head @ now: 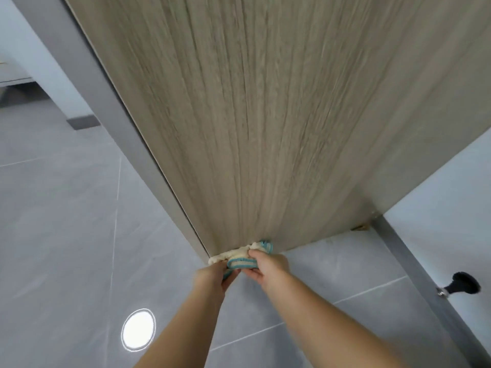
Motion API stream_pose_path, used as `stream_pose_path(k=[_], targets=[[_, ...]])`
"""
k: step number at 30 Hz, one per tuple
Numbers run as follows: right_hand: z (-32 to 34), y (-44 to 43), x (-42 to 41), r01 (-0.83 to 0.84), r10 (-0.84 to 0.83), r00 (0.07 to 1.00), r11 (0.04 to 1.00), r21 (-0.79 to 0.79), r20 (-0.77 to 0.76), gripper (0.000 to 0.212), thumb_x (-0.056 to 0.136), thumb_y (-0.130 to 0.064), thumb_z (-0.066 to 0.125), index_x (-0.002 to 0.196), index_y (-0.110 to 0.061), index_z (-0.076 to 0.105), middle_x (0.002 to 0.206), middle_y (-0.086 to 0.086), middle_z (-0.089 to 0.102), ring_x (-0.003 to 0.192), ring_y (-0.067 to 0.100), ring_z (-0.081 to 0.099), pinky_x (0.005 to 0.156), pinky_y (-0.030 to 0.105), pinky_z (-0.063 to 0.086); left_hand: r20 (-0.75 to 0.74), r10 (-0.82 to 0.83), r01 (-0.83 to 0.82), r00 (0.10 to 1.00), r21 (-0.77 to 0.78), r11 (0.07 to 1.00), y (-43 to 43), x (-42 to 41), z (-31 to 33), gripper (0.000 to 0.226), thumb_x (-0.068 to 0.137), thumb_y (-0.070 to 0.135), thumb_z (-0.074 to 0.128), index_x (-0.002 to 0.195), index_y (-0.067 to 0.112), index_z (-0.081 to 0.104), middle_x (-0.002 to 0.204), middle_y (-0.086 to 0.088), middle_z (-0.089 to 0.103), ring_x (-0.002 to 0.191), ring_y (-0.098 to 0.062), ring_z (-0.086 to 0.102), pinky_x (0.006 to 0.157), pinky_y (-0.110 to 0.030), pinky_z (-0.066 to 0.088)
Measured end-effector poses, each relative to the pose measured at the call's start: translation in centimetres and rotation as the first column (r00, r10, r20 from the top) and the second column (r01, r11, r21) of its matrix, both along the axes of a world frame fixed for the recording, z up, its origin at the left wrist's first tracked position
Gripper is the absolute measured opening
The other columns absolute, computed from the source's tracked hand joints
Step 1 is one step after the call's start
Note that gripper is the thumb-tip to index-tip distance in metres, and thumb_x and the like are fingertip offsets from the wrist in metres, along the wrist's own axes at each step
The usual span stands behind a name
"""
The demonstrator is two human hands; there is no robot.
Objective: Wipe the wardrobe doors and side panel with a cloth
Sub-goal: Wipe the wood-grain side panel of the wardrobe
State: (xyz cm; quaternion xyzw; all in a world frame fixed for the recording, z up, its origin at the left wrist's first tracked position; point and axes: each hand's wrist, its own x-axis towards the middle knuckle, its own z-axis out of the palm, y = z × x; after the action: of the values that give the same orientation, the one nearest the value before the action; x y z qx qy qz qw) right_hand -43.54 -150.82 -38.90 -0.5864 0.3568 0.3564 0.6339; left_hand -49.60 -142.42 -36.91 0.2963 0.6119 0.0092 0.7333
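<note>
Currently my left hand (212,277) and right hand (268,266) are gripping one soft, light cream-and-blue-striped cloth (243,257), bunched, against pale wood-grain wardrobe panel (265,128).

The wardrobe panel (265,115) runs off the top edge; the cloth (240,262) is half hidden under the hands (211,276) (268,266).

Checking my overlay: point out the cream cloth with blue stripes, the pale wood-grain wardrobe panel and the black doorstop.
cream cloth with blue stripes (243,262): head view, striped fold.
pale wood-grain wardrobe panel (265,115): head view, middle of face.
black doorstop (463,284): head view, black head.
</note>
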Motion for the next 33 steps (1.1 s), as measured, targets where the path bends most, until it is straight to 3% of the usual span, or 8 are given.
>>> stream_pose_path(k=[3, 6, 10, 13, 17, 22, 28, 33], targets=[[-3.2, 0.6, 0.2, -0.005, 0.004, 1.0, 0.999, -0.052, -0.011, 0.035, 0.078, -0.001, 0.075, 0.108, 0.004, 0.056, 0.107, 0.025, 0.063, 0.075, 0.031, 0.065, 0.041, 0.032, 0.051, -0.07, 0.009, -0.009, 0.998, 0.009, 1.0, 0.1, 0.6, -3.3, 0.011, 0.092, -0.011, 0.049, 0.1, -0.005, 0.053, 0.077, -0.019, 0.056, 0.062, -0.029, 0.056, 0.032, -0.025, 0.048], [-5.5, 1.0, 0.2, -0.006, 0.003, 0.999, 0.997, -0.076, -0.037, 0.033, 0.079, 0.002, 0.073, 0.108, 0.005, 0.057, 0.105, 0.025, 0.062, 0.066, 0.029, 0.061, 0.043, 0.034, 0.052, -0.136, 0.002, -0.002, 0.991, 0.006, 1.0, 0.2, 1.1, -5.5, 0.012, 0.094, -0.009, 0.046, 0.084, -0.005, 0.053, 0.073, -0.018, 0.055, 0.059, -0.029, 0.054, 0.027, -0.025, 0.043], [-7.7, 1.6, 0.4, -0.036, 0.028, 0.998, 0.988, -0.149, -0.051, 0.032, 0.077, 0.002, 0.072, 0.107, 0.007, 0.06, 0.09, 0.022, 0.062, 0.068, 0.034, 0.062, 0.064, 0.043, 0.058, -0.196, 0.034, -0.035, 0.98, -0.001, 0.999, 0.3, 1.8, -7.5, 0.005, 0.095, -0.007, 0.047, 0.094, -0.006, 0.052, 0.07, -0.017, 0.054, 0.058, -0.031, 0.051, 0.021, -0.026, 0.036], [-8.0, 1.6, 0.5, -0.025, 0.015, 0.998, 0.986, -0.164, -0.062, 0.029, 0.078, 0.0, 0.071, 0.103, 0.006, 0.06, 0.079, 0.017, 0.06, 0.065, 0.032, 0.062, 0.069, 0.045, 0.059, -0.207, 0.057, -0.059, 0.977, -0.004, 0.998, 0.4, 1.7, -7.8, 0.018, 0.094, -0.007, 0.048, 0.077, -0.007, 0.051, 0.068, -0.017, 0.054, 0.057, -0.03, 0.051, 0.022, -0.026, 0.036], [-7.2, 0.8, 0.6, 0.066, -0.072, 0.996, 0.993, -0.102, -0.06, 0.019, 0.08, -0.001, 0.071, 0.09, 0.005, 0.056, 0.085, 0.019, 0.06, 0.059, 0.026, 0.059, 0.056, 0.037, 0.055, -0.124, 0.091, -0.095, 0.988, -0.021, 0.995, -0.2, 1.1, -7.2, 0.017, 0.095, -0.003, 0.05, 0.077, -0.001, 0.052, 0.074, -0.019, 0.058, 0.054, -0.028, 0.059, 0.031, -0.022, 0.047], [-3.9, -0.9, 1.1, 0.093, -0.091, 0.995, 0.992, -0.085, 0.026, 0.021, 0.082, -0.006, 0.071, 0.073, 0.0, 0.053, 0.077, 0.016, 0.061, 0.062, 0.027, 0.063, 0.067, 0.037, 0.057, 0.001, 0.115, -0.115, 0.993, -0.048, 0.992, -1.6, 0.7, -4.2, 0.012, 0.093, -0.001, 0.055, 0.081, -0.003, 0.056, 0.08, -0.02, 0.063, 0.056, -0.025, 0.064, 0.04, -0.021, 0.053], [4.3, -3.4, 1.9, 0.06, -0.063, 0.981, 0.998, 0.019, 0.183, 0.01, 0.084, -0.004, 0.067, 0.089, 0.001, 0.061, 0.087, 0.021, 0.066, 0.063, 0.024, 0.065, 0.046, 0.024, 0.055, 0.207, 0.127, -0.121, 0.97, -0.042, 0.992, -3.0, 0.9, 2.7, 0.011, 0.091, -0.002, 0.058, 0.098, -0.01, 0.059, 0.087, -0.024, 0.064, 0.064, -0.028, 0.067, 0.042, -0.022, 0.054], [12.8, -5.0, 2.1, 0.039, -0.099, 0.952, 0.978, 0.206, 0.291, 0.018, 0.087, -0.003, 0.065, 0.103, 0.001, 0.059, 0.099, 0.02, 0.065, 0.071, 0.021, 0.066, 0.047, 0.021, 0.055, 0.349, 0.081, -0.067, 0.934, -0.054, 0.996, -3.5, 1.2, 9.7, 0.015, 0.086, -0.001, 0.065, 0.097, -0.011, 0.063, 0.086, -0.022, 0.069, 0.055, -0.021, 0.07, 0.044, -0.022, 0.054]])
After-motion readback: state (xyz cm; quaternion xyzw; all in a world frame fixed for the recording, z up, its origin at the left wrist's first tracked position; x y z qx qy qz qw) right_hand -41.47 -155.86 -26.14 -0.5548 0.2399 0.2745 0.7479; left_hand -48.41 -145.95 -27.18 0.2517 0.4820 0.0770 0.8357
